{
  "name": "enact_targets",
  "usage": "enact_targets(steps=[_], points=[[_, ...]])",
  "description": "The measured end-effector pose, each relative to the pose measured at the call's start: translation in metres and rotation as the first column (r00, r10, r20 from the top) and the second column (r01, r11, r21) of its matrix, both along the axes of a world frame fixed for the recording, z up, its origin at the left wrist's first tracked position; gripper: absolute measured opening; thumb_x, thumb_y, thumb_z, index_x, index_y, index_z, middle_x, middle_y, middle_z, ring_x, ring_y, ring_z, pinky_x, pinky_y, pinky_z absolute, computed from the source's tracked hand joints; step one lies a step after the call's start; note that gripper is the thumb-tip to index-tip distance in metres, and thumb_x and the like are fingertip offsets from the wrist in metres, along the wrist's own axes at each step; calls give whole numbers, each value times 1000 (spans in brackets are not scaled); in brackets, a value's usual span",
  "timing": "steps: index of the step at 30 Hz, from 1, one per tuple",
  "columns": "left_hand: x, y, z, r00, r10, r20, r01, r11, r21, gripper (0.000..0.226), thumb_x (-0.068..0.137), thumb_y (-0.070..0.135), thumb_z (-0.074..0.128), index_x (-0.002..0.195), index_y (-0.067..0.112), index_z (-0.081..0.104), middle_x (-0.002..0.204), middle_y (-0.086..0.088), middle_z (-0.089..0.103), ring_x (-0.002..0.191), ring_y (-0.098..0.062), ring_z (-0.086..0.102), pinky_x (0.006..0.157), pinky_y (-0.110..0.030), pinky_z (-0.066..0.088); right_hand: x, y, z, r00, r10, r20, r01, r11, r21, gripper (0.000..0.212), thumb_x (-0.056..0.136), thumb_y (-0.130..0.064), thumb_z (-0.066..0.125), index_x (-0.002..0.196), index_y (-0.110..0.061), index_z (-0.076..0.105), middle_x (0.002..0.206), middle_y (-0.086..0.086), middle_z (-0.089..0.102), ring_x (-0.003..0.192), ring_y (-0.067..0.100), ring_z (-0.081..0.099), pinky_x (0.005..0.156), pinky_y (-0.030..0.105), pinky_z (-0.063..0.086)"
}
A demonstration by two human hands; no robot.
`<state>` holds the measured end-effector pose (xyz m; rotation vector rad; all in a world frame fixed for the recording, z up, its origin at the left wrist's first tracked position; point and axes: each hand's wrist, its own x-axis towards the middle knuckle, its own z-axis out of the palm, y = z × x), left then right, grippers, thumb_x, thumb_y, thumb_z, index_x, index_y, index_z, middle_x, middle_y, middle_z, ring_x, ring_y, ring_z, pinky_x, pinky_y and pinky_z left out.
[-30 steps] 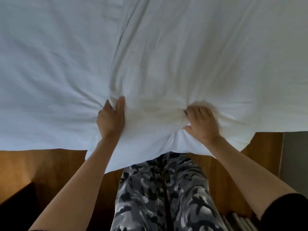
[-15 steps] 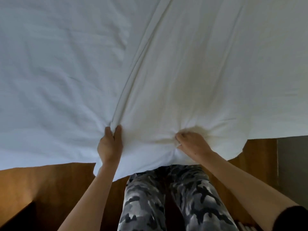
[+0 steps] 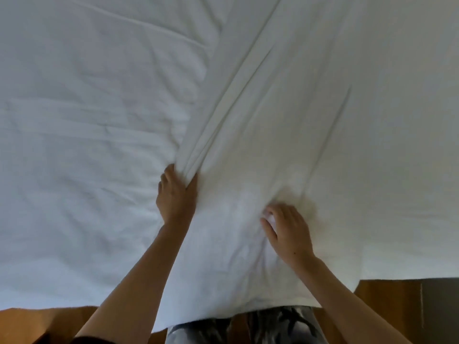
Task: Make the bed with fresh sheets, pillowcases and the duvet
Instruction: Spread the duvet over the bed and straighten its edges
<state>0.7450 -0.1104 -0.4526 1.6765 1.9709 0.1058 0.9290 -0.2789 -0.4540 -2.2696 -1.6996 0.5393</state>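
A big white sheet (image 3: 285, 125) covers almost the whole view. It lies spread over the bed (image 3: 74, 145), which is white too. The sheet's near edge hangs down over the side of the bed, in front of the person's legs.

The left hand (image 3: 177, 194) is near the middle of the view. Its grip is closed on a bunch of the sheet. The thumb is on one side of the bunch and the fingers are on the other. Long folds run up and away from this hand, slanting to the right toward the top of the view. The cloth looks pulled tight along these folds.

The right hand (image 3: 288, 232) is just to the right of the left hand and a bit lower. It lies on top of the sheet with the back of the hand up. The fingers curl down into the cloth, and small wrinkles gather around the fingertips. Its grip looks closed on a small pinch of sheet, but the fingertips are partly hidden, so it is hard to be sure.

The two hands are near each other but do not touch. Both arms are bare and reach up from the bottom of the view.

To the left of the folds, the bed is soft and wrinkled. To the right, the sheet is smoother.

At the bottom, a brown wooden floor (image 3: 49, 321) shows under the edge of the bed. Grey patterned trousers (image 3: 285, 326) show there too, just below the hanging edge of the sheet.
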Motion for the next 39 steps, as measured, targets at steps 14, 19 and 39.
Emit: enact_targets(steps=[14,19,39], points=[[169,191,-20,968,-243,56,229,955,191,68,89,44,55,142,11,29,122,-12,54,104,-33,58,75,-37,41,102,339,1,893,-446,61,444,895,45,97,78,-75,48,141,-1,34,133,16,48,119,32,47,97,36,39],[180,230,-23,926,-377,5,372,914,163,40,94,31,48,125,7,42,96,-7,57,87,-31,60,65,-33,32,103,400,-10,819,-569,77,574,809,-125,98,70,-79,54,131,-4,40,123,12,51,110,29,51,86,34,41],[11,353,-38,965,-29,261,32,999,-6,40,102,27,33,77,2,53,82,-25,53,76,-27,46,65,-34,30,-22,490,-36,996,-76,54,80,995,-67,62,89,-63,44,129,-16,46,115,7,59,108,27,53,93,32,33]])
